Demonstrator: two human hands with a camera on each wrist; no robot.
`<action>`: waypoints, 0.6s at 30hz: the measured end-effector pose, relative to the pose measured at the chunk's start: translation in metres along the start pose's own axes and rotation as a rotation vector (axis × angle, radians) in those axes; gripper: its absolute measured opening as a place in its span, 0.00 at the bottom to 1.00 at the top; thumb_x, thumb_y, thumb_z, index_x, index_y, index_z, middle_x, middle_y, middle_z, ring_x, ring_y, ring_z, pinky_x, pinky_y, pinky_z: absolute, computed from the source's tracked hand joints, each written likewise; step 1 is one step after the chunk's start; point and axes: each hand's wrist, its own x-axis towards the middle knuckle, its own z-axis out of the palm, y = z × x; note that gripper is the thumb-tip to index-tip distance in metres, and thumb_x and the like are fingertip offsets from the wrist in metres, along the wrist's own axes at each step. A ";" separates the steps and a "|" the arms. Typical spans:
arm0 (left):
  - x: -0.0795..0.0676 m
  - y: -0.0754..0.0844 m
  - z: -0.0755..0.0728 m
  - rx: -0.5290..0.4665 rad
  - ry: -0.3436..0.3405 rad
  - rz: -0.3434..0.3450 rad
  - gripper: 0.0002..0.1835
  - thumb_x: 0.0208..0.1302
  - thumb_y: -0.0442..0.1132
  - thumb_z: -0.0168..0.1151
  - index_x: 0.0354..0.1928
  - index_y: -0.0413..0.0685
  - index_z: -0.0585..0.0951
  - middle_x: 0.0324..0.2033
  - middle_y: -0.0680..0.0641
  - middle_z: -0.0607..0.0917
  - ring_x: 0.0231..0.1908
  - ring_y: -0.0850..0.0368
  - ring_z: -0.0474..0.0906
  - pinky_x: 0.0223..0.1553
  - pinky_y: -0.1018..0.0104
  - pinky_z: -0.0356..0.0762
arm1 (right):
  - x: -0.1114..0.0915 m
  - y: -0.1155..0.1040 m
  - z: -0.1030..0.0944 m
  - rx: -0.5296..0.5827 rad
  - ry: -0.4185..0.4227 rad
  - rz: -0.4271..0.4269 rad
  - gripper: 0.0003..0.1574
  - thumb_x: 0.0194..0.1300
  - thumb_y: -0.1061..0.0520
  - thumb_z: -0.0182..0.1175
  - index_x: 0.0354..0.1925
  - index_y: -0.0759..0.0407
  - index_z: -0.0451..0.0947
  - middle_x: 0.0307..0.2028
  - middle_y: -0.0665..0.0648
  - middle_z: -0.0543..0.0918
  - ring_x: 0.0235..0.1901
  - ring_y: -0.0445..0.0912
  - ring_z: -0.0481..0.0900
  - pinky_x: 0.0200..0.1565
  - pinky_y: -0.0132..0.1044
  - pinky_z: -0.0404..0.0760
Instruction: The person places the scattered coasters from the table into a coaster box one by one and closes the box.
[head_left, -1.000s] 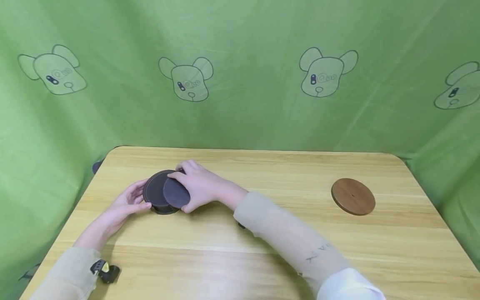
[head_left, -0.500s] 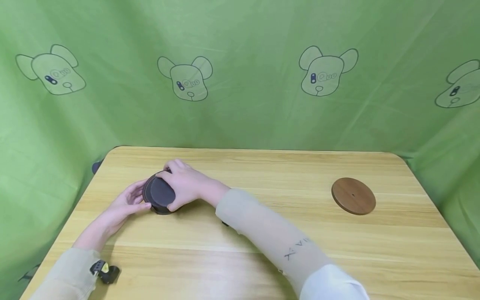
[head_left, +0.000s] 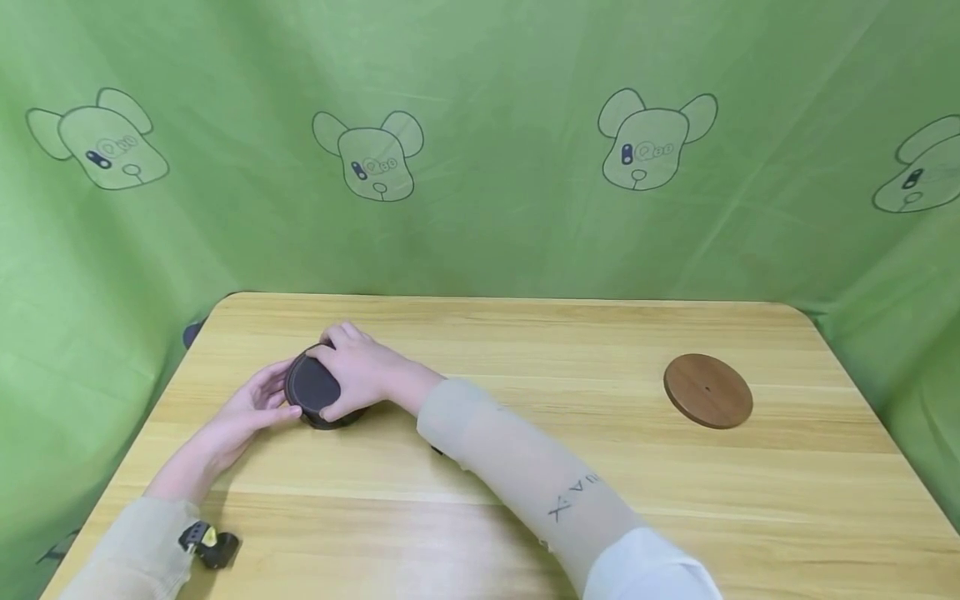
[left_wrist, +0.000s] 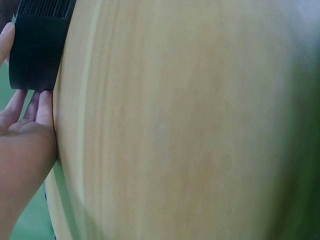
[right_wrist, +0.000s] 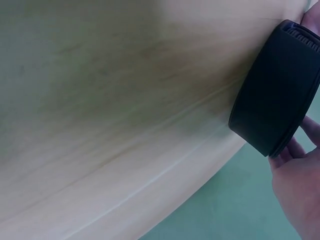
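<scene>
A round black coaster holder stands at the left of the table; several coaster edges show in its side slot in the left wrist view. My left hand grips its left side, thumb at the near side and fingers behind. Over its top, my right hand holds a round dark coaster by the rim, thumb near and fingers far. That coaster overlaps the holder's top in the head view, and its right part is hidden under the palm. The right wrist view shows the holder's dark outer wall.
A round brown wooden disc with a small hole in its middle lies at the table's right. The wood-grain table has rounded far corners. Green cloth printed with animal heads hangs behind and at both sides.
My right hand has moved left with the coaster, from the holder's right side to over its top. The left hand stays at the holder. The wooden disc has not moved.
</scene>
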 end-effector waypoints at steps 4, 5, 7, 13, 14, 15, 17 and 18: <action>0.000 0.000 0.000 0.008 -0.005 -0.002 0.45 0.68 0.26 0.66 0.82 0.36 0.54 0.61 0.69 0.72 0.59 0.80 0.75 0.61 0.85 0.74 | 0.000 -0.001 0.001 0.021 0.000 0.016 0.57 0.61 0.32 0.72 0.79 0.54 0.66 0.74 0.58 0.68 0.71 0.48 0.64 0.73 0.36 0.73; 0.000 0.000 0.000 0.008 -0.005 -0.003 0.45 0.68 0.26 0.66 0.82 0.37 0.54 0.61 0.68 0.72 0.59 0.79 0.75 0.61 0.85 0.74 | 0.000 -0.001 0.002 0.027 0.000 0.018 0.57 0.61 0.32 0.71 0.79 0.55 0.65 0.74 0.58 0.67 0.71 0.48 0.64 0.73 0.36 0.73; 0.000 0.000 -0.001 0.011 -0.006 -0.002 0.45 0.68 0.26 0.66 0.82 0.36 0.54 0.62 0.68 0.71 0.59 0.80 0.75 0.62 0.85 0.74 | 0.001 -0.002 0.002 0.036 0.000 0.019 0.57 0.62 0.33 0.71 0.80 0.55 0.64 0.75 0.58 0.66 0.72 0.48 0.64 0.73 0.35 0.73; -0.001 0.002 -0.001 0.021 -0.002 -0.010 0.46 0.68 0.26 0.66 0.82 0.34 0.52 0.62 0.67 0.70 0.59 0.80 0.74 0.62 0.86 0.73 | 0.001 -0.003 0.006 0.044 -0.002 0.018 0.58 0.63 0.33 0.70 0.81 0.56 0.61 0.77 0.59 0.64 0.74 0.49 0.63 0.74 0.34 0.72; -0.001 0.002 -0.001 0.021 -0.001 -0.011 0.46 0.68 0.26 0.66 0.82 0.34 0.52 0.62 0.67 0.70 0.59 0.80 0.74 0.62 0.87 0.73 | 0.001 -0.002 0.007 0.041 -0.005 0.019 0.58 0.64 0.33 0.69 0.81 0.56 0.61 0.77 0.59 0.64 0.74 0.48 0.62 0.74 0.34 0.72; -0.001 0.002 -0.001 0.021 -0.001 -0.012 0.46 0.68 0.26 0.66 0.82 0.34 0.52 0.62 0.67 0.70 0.59 0.80 0.74 0.62 0.87 0.72 | 0.001 -0.002 0.007 0.041 -0.008 0.019 0.59 0.64 0.33 0.69 0.81 0.56 0.60 0.78 0.59 0.63 0.74 0.49 0.62 0.75 0.34 0.71; 0.000 0.001 -0.001 0.021 -0.001 -0.017 0.46 0.68 0.26 0.66 0.82 0.35 0.52 0.62 0.66 0.70 0.59 0.80 0.74 0.62 0.87 0.73 | 0.001 -0.001 0.008 0.045 -0.012 0.018 0.59 0.64 0.33 0.69 0.82 0.56 0.60 0.78 0.59 0.62 0.75 0.49 0.62 0.75 0.35 0.71; 0.000 0.001 -0.001 0.022 -0.001 -0.018 0.46 0.68 0.26 0.66 0.82 0.35 0.52 0.62 0.66 0.70 0.59 0.80 0.74 0.62 0.86 0.73 | 0.000 -0.001 0.009 0.046 -0.013 0.018 0.59 0.64 0.33 0.69 0.82 0.55 0.60 0.79 0.59 0.62 0.75 0.49 0.62 0.75 0.35 0.71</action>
